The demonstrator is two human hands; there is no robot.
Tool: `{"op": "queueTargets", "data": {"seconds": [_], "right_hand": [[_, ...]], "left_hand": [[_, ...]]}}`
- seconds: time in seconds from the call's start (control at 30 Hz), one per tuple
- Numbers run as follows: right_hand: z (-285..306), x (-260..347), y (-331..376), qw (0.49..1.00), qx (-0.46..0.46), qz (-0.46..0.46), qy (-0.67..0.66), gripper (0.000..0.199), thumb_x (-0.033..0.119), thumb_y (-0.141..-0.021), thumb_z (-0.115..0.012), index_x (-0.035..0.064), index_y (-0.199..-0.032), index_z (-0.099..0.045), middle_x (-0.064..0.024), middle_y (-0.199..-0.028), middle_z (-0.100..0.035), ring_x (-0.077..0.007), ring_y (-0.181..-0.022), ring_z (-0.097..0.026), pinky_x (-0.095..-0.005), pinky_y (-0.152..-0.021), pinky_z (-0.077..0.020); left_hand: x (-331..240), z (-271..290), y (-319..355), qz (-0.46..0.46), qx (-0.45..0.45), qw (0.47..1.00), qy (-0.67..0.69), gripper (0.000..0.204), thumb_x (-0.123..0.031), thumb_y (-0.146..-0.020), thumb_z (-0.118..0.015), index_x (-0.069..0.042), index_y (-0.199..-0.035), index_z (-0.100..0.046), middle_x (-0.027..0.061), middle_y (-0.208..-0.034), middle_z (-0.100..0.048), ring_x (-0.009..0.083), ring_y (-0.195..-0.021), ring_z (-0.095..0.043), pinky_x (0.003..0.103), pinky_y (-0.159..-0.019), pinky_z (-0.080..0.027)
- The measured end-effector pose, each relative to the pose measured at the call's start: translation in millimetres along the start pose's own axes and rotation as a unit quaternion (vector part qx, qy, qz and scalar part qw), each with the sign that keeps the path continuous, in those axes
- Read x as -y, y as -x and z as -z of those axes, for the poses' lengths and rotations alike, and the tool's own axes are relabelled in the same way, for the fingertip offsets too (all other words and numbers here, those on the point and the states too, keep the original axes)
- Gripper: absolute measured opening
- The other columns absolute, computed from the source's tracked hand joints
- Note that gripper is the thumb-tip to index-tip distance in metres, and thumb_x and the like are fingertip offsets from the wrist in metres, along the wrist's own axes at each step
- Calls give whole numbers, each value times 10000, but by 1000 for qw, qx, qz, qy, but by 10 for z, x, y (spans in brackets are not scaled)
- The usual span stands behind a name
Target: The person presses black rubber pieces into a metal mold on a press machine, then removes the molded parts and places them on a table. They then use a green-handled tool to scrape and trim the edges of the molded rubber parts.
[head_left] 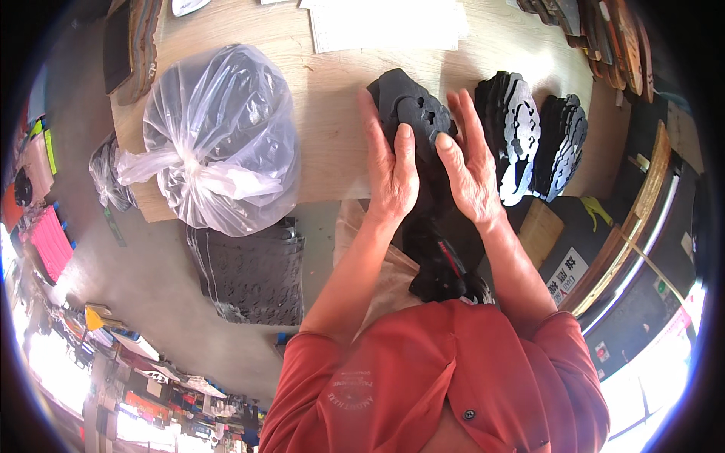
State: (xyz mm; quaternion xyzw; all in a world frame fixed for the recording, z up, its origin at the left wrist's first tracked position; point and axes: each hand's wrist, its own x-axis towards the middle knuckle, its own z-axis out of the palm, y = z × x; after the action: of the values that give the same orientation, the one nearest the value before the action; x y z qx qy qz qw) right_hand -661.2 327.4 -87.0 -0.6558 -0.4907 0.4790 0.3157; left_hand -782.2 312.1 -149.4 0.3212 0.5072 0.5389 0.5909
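Observation:
A stack of black sole-shaped pieces (411, 98) with small cut-outs is between my hands, over the near edge of the wooden table. My left hand (393, 166) lies along its left side, fingers straight and thumb on the top piece. On the other side, my right hand (474, 162) presses in with its thumb at the stack's edge and its fingers stretched upward. The undersides of the pieces are hidden. Two similar stacks stand just right of my right hand: a nearer black stack (513, 128) and a farther black stack (563, 147).
A tied clear plastic bag (223, 136) of dark contents sits on the table's left. White paper sheets (385, 26) lie at the far edge. Below the bag is a wrapped black bundle (249, 272). Worn flat boards (615, 45) are piled at the far right.

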Motion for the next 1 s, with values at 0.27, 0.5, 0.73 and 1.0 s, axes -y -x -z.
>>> {"op": "queueTargets", "data": {"seconds": [0.27, 0.5, 0.73, 1.0], "right_hand": [[29, -240, -167, 994, 81, 67, -25, 592, 299, -1130, -562, 46, -1635, -389, -146, -1646, -473, -273, -1541, -414, -381, -1259, -321], [36, -208, 125, 993, 55, -99, -43, 721, 416, -1128, -519, -14, -1659, -290, -297, -1598, -471, -330, -1529, -418, -388, -1242, -323], [-1, -49, 138, 990, 48, -133, -29, 807, 459, -1112, -514, -82, -1642, -233, -344, -1605, -423, -442, -1512, -422, -431, -1234, -350], [1177, 20, 120, 965, -213, 38, 148, 590, 313, -1010, -735, -71, -1429, -577, -271, -1367, -651, -396, -1292, -626, -450, -1118, -477]], "left_hand": [[6, -8, 51, 5, 3, 999, -42, 796, -375, -1155, -389, 53, -1679, 31, 256, -1770, -18, 357, -1647, -65, 453, -1323, -102], [-158, -56, 215, 17, -18, 997, -70, 721, -298, -1152, -457, 37, -1687, -109, 213, -1730, -242, 294, -1572, -294, 420, -1278, -247], [-246, 58, 117, 67, 39, 996, -35, 784, -270, -1129, -502, 62, -1678, -51, 262, -1743, -166, 346, -1606, -235, 447, -1297, -226], [-820, -558, 501, -103, 152, 983, -8, 752, 69, -991, -452, 123, -1657, -107, 303, -1740, -175, 372, -1639, -153, 459, -1321, -132]]}}
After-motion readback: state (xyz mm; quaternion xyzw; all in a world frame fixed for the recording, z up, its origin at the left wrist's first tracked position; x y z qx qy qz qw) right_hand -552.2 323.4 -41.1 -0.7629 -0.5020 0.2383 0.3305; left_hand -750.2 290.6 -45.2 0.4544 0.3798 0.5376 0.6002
